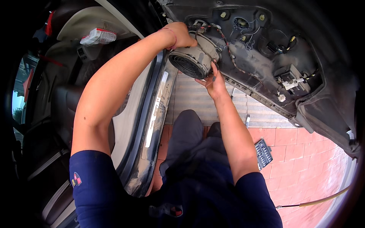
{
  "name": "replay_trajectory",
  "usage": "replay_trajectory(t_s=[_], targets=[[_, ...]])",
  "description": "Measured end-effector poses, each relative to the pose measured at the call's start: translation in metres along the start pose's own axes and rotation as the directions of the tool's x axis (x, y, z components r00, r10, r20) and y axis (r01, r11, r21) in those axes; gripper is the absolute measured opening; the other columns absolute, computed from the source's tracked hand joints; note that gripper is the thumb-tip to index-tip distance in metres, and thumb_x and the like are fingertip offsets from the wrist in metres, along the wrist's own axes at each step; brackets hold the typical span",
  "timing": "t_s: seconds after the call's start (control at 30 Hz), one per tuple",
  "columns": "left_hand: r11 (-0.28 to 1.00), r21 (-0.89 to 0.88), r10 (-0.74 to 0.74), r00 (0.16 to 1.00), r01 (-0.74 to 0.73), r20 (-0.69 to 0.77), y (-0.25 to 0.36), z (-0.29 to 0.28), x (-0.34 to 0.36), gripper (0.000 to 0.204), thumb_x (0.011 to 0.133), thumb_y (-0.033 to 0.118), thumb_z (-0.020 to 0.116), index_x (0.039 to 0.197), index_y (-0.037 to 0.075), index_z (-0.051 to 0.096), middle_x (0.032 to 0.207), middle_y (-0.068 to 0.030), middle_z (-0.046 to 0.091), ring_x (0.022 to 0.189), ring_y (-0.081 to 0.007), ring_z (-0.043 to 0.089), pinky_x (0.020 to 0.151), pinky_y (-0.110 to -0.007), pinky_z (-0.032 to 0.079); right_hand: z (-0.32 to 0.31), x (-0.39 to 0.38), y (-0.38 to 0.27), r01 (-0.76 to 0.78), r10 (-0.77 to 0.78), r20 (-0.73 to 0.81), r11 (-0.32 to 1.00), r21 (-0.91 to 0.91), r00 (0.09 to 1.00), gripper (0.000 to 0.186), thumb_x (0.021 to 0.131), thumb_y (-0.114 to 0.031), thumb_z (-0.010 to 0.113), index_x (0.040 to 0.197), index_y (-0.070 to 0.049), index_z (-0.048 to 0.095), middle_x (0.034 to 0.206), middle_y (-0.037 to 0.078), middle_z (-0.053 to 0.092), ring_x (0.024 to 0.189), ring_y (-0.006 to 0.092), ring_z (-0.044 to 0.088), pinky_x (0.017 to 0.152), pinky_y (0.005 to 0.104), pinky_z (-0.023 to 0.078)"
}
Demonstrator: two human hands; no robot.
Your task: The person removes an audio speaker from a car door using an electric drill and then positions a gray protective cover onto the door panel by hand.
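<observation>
A round, dusty speaker with a black ribbed face is held against the dark inner panel of an open car door at the upper middle. My left hand grips its top, with a cable crossing it beside the fingers. My right hand holds its lower right rim from beneath, fingers curled upward around it. Thin wires run along the panel to the right of the speaker. A white connector on a mechanism sits farther right in the door.
The scuffed door sill and dark car seat are on the left, with a white package farther forward inside. A metal mat lies on red paving, where an open tool case rests. A long cable crosses the lower right.
</observation>
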State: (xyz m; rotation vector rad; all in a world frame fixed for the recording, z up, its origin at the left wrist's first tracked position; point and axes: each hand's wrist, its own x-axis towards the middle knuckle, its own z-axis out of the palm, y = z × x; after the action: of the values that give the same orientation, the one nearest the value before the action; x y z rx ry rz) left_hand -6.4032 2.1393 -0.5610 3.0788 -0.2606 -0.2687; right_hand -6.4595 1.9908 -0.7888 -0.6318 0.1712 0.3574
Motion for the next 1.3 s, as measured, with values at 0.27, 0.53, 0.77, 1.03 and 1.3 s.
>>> replay_trajectory(t_s=[0.27,0.53,0.77,1.03,1.3], targets=[[0.980,-0.193,-0.020,0.995,0.039,0.101,-0.006,0.007,0.015,0.047,0.072,0.034,0.072,0.084,-0.011,0.069,0.076,-0.0176,0.067,0.070,-0.0236,0.067,0.059,-0.036,0.054,0.003,0.003,0.001,-0.004,0.004,-0.006,1.000,0.009,1.000,0.059,0.098,-0.044,0.060,0.150,-0.026,0.041,0.152,0.007,0.040,0.131,0.0395,0.047,0.100,0.0649,0.041],[0.939,-0.335,0.041,0.994,-0.074,-0.105,-0.013,0.024,0.014,0.045,0.068,0.030,0.072,0.083,-0.012,0.069,0.077,-0.0222,0.068,0.061,-0.0295,0.067,0.059,-0.037,0.053,0.003,0.006,0.003,-0.016,0.016,-0.020,1.000,0.021,1.000,0.059,0.098,-0.044,0.058,0.151,-0.026,0.040,0.154,0.001,0.040,0.134,0.0407,0.043,0.102,0.0673,0.037],[0.969,-0.223,0.089,0.993,-0.105,-0.082,-0.007,0.014,0.006,0.037,0.070,0.026,0.075,0.089,-0.001,0.059,0.078,-0.0137,0.064,0.070,-0.0221,0.064,0.065,-0.034,0.053,0.007,-0.002,-0.002,-0.025,0.025,-0.055,1.000,-0.002,0.998,0.061,0.097,-0.045,0.061,0.149,-0.021,0.039,0.149,0.000,0.047,0.130,0.0409,0.047,0.101,0.0665,0.038],[0.979,-0.192,0.067,0.998,-0.067,-0.007,-0.003,0.003,0.004,0.054,0.069,0.031,0.072,0.103,-0.011,0.067,0.097,-0.0287,0.069,0.092,-0.0369,0.070,0.080,-0.038,0.055,0.013,-0.004,-0.004,0.060,-0.065,-0.059,0.995,-0.081,0.996,0.079,0.089,-0.048,0.070,0.148,-0.011,0.033,0.147,0.015,0.043,0.125,0.0418,0.052,0.095,0.0625,0.048],[0.968,-0.135,0.173,0.956,-0.209,-0.238,-0.016,0.020,0.009,0.040,0.067,0.027,0.075,0.087,-0.004,0.060,0.080,-0.0206,0.065,0.078,-0.0332,0.066,0.073,-0.038,0.052,0.010,-0.006,-0.006,0.043,-0.048,-0.033,0.991,-0.124,0.998,0.084,0.090,-0.053,0.068,0.149,-0.008,0.030,0.146,0.020,0.042,0.130,0.0401,0.048,0.102,0.0655,0.043]])
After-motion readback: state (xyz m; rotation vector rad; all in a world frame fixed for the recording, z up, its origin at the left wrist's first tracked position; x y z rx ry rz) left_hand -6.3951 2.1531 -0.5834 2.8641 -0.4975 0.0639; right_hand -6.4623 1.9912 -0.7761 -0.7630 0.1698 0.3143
